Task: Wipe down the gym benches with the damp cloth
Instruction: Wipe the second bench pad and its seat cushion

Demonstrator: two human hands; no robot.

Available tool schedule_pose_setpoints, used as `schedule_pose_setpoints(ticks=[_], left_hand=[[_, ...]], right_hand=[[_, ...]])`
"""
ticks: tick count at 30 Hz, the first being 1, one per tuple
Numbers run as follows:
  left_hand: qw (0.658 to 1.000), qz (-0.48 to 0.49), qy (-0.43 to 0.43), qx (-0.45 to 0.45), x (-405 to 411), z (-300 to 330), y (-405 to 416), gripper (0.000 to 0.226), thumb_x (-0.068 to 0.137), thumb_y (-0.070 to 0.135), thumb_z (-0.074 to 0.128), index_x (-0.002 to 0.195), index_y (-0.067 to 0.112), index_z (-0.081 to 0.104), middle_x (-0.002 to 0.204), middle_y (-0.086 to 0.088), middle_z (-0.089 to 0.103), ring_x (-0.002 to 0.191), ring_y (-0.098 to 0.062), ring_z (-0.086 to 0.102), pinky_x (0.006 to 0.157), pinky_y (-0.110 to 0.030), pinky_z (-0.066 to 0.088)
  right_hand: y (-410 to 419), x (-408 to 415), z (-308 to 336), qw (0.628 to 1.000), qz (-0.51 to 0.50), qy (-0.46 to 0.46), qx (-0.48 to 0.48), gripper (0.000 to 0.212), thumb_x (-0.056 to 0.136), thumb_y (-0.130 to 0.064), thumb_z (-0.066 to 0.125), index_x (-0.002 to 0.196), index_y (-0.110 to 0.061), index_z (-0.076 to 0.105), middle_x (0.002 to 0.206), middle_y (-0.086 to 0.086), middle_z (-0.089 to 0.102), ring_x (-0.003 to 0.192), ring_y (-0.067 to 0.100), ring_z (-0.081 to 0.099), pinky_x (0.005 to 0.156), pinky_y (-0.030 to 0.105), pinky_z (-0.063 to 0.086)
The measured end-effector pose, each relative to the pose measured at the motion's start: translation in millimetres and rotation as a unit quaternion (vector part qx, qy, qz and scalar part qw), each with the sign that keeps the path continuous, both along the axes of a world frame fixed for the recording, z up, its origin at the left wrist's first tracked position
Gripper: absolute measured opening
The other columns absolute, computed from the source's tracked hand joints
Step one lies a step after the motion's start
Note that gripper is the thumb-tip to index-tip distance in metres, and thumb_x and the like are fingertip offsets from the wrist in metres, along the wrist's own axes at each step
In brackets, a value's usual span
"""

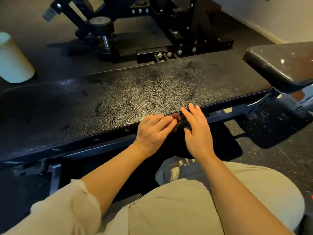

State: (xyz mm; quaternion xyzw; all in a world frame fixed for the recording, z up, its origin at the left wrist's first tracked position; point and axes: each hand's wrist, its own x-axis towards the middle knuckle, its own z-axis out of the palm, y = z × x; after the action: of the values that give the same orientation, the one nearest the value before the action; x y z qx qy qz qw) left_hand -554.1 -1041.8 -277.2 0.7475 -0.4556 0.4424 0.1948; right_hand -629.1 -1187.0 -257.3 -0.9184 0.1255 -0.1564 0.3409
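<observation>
Bench pad [135, 92]: long black textured cushion lying crosswise in front of the person; its surface carries dull smears and streaks. All positions below are given relative to this pad.
Cloth [177, 118]: small dark reddish-brown wad at the pad's near edge, about midway along its length; only a little of it shows beyond the fingers.
Left hand [152, 131]: curled at the near edge, fingers closed around the cloth and pinching it against the rim.
Right hand [197, 131]: just beside the cloth, fingers extended and slightly spread, holding nothing; the fingertips [183, 110] reach the pad's near rim.
Second pad [284, 63]: scuffed black cushion past the right end, set higher.
Machine frame [169, 31]: black steel with bolts, on the floor behind the far edge.
Pale cylinder [13, 60]: standing on the floor beyond the left far corner.
Trouser leg [203, 200]: beige, below the near edge.
</observation>
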Motion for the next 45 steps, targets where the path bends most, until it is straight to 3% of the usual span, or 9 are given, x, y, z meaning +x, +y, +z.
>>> schedule_pose_setpoints(ticks=[7, 12, 19, 25, 29, 36, 42, 45], left_hand=[[0.999, 0.034, 0.037, -0.017, -9.6, -1.6, 25.9, 0.025, 0.096, 0.011, 0.053, 0.089, 0.009, 0.076, 0.095, -0.004, 0.072, 0.084, -0.020, 0.059, 0.067, -0.033, 0.041], [0.993, 0.092, 0.072, -0.027, -25.6, -20.8, 91.4, 0.018, 0.094, 0.002, 0.054, 0.092, 0.004, 0.072, 0.094, -0.012, 0.070, 0.081, -0.026, 0.060, 0.066, -0.037, 0.049], [1.000, 0.000, 0.006, -0.013, -15.7, 5.0, 48.4, 0.008, 0.094, 0.004, 0.057, 0.094, 0.012, 0.060, 0.109, -0.001, 0.055, 0.078, -0.020, 0.053, 0.069, -0.030, 0.047], [0.998, 0.059, 0.036, -0.011, -15.8, -5.6, 63.3, 0.018, 0.092, 0.000, 0.053, 0.086, 0.008, 0.068, 0.095, -0.007, 0.065, 0.073, -0.023, 0.052, 0.063, -0.034, 0.046], [0.991, 0.123, 0.061, 0.002, -25.6, -28.4, 94.4, 0.014, 0.086, -0.004, 0.062, 0.086, 0.006, 0.071, 0.093, -0.007, 0.070, 0.079, -0.022, 0.052, 0.064, -0.033, 0.046], [1.000, -0.015, 0.017, 0.002, -11.2, 6.0, 17.0, 0.011, 0.093, 0.004, 0.060, 0.090, 0.007, 0.071, 0.099, -0.003, 0.072, 0.068, -0.021, 0.057, 0.063, -0.031, 0.050], [1.000, 0.006, 0.003, 0.015, -3.9, -5.7, 16.4, 0.027, 0.099, 0.011, 0.050, 0.092, 0.012, 0.076, 0.101, -0.004, 0.072, 0.088, -0.022, 0.057, 0.071, -0.033, 0.048], [0.998, 0.044, 0.016, 0.029, -10.3, -14.6, 38.6, 0.023, 0.096, 0.009, 0.053, 0.090, 0.014, 0.075, 0.101, -0.002, 0.071, 0.087, -0.020, 0.056, 0.067, -0.033, 0.046]], right_hand=[[-3.3, -0.3, 1.3, 1.000, 0.011, 0.000, -0.021, 0.066, 0.087, 0.009, 0.050, 0.145, -0.023, 0.042, 0.157, -0.003, 0.027, 0.148, 0.014, 0.011, 0.120, 0.047, 0.017], [8.9, 1.2, 0.1, 0.992, -0.003, -0.032, -0.126, 0.059, 0.085, 0.000, 0.062, 0.141, -0.012, 0.046, 0.151, 0.011, 0.038, 0.144, 0.027, 0.026, 0.116, 0.051, 0.024], [27.0, 5.3, 1.1, 0.980, 0.053, -0.061, -0.180, 0.070, 0.073, 0.009, 0.063, 0.139, -0.007, 0.048, 0.146, 0.015, 0.043, 0.138, 0.031, 0.036, 0.113, 0.054, 0.028], [24.8, 0.3, -0.1, 0.973, 0.080, -0.024, -0.214, 0.077, 0.074, 0.004, 0.064, 0.145, -0.013, 0.040, 0.153, 0.012, 0.034, 0.144, 0.028, 0.025, 0.116, 0.048, 0.016], [24.4, -3.6, -0.1, 0.977, 0.075, -0.020, -0.200, 0.074, 0.077, 0.005, 0.063, 0.146, -0.013, 0.039, 0.153, 0.011, 0.033, 0.145, 0.027, 0.023, 0.117, 0.046, 0.013], [16.1, -5.0, 0.9, 0.985, 0.010, -0.023, -0.171, 0.069, 0.081, 0.002, 0.063, 0.144, -0.011, 0.041, 0.151, 0.013, 0.037, 0.143, 0.028, 0.028, 0.114, 0.053, 0.027], [12.5, -10.2, -1.7, 0.982, 0.022, 0.001, -0.190, 0.075, 0.080, -0.001, 0.066, 0.148, -0.014, 0.037, 0.156, 0.012, 0.029, 0.145, 0.028, 0.023, 0.117, 0.050, 0.021], [13.0, -11.2, -2.3, 0.979, 0.031, 0.009, -0.199, 0.075, 0.081, -0.003, 0.067, 0.148, -0.014, 0.036, 0.156, 0.012, 0.028, 0.146, 0.029, 0.022, 0.117, 0.050, 0.021]])
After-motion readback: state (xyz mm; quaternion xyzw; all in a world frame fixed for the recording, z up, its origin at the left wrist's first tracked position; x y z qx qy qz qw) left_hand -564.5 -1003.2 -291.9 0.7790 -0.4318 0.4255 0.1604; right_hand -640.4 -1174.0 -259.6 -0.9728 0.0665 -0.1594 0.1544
